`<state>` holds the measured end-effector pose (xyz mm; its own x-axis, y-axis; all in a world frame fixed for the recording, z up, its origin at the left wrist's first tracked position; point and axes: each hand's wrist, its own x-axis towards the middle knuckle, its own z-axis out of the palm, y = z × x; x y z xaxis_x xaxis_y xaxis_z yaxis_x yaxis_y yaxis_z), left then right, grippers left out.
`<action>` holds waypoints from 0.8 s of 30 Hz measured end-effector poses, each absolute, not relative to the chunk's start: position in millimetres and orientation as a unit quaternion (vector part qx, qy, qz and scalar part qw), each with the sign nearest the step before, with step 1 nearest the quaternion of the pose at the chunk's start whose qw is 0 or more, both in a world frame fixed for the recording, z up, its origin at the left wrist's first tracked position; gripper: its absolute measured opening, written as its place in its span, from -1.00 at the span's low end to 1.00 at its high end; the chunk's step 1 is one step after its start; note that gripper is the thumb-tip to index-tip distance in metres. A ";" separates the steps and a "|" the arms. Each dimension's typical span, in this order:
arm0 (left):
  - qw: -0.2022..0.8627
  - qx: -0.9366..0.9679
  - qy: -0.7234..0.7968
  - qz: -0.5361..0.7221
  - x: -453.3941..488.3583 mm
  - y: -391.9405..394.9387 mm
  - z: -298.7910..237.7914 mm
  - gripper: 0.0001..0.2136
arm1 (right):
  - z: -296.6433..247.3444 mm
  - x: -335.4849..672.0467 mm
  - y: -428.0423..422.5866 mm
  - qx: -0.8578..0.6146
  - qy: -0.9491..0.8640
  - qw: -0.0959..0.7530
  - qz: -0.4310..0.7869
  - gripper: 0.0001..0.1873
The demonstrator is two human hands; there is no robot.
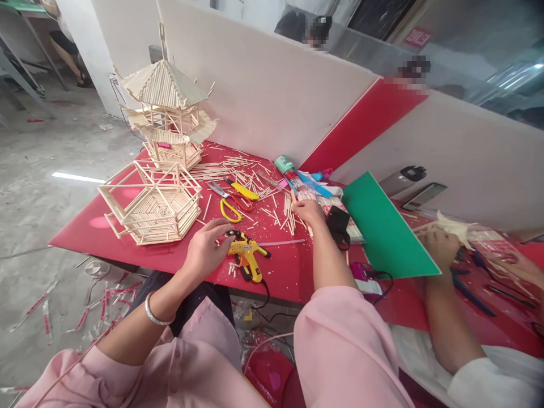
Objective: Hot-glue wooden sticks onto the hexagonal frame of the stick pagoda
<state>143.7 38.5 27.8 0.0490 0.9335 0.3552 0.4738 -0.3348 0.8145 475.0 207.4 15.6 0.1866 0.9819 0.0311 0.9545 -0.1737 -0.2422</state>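
My left hand (208,246) is beside a yellow hot glue gun (249,256) on the red table. Its fingers are bent, with a gap to the thumb; I see nothing held in it. A small black tool (238,234) lies by the fingertips, partly overlapping the glue gun. Farther right, my right hand (309,211) reaches over loose wooden sticks (289,218). Its fingers look curled together, and whatever they grip is hidden. Left of my hands stands an open hexagonal frame (157,212) of sticks. Behind it rises a tiered stick pavilion (164,107).
Red-handled scissors (240,201) and a yellow-handled cutter (244,191) lie mid-table. A green-capped container (284,164) is at the back. A green board (386,226) stands at right, before a co-worker's hand (440,246). A cord hangs off the front edge (266,294).
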 end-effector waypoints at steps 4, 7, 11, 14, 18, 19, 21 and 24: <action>0.271 0.670 0.506 0.470 146.5 35.2 23.7 -0.81 | 6.6 456.2 218.5 -0.734 -0.661 0.123 0.097 -0.74; 0.280 0.665 0.497 0.482 146.8 34.0 22.8 -0.83 | 5.6 438.9 229.6 -0.709 -0.684 0.128 0.111 -0.76; 0.280 0.662 0.486 0.497 145.5 36.3 26.0 -0.82 | 8.5 417.4 248.9 -0.682 -0.710 0.127 0.118 -0.82; 0.268 0.651 0.489 0.515 144.7 39.3 30.9 -0.72 | 10.4 398.5 267.6 -0.664 -0.728 0.124 0.119 -0.78; 0.279 0.631 0.506 0.518 143.8 41.8 33.7 -0.46 | 12.8 360.9 293.6 -0.635 -0.757 0.115 0.099 -0.71; 0.286 0.624 0.510 0.519 143.5 42.2 32.8 -0.42 | 13.6 349.2 299.2 -0.624 -0.768 0.111 0.091 -0.70; 0.302 0.609 0.518 0.520 143.1 43.1 29.1 -0.40 | 15.4 324.0 308.8 -0.598 -0.792 0.098 0.072 -0.69; 0.332 0.591 0.526 0.514 142.4 44.3 21.9 -0.43 | 17.9 286.5 320.4 -0.559 -0.826 0.065 0.031 -0.70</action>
<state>142.4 44.3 21.9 -0.0815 0.9624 0.2591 0.2801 -0.2274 0.9326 286.5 320.4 17.9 -0.3658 0.9279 0.0722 0.9199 0.3722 -0.1237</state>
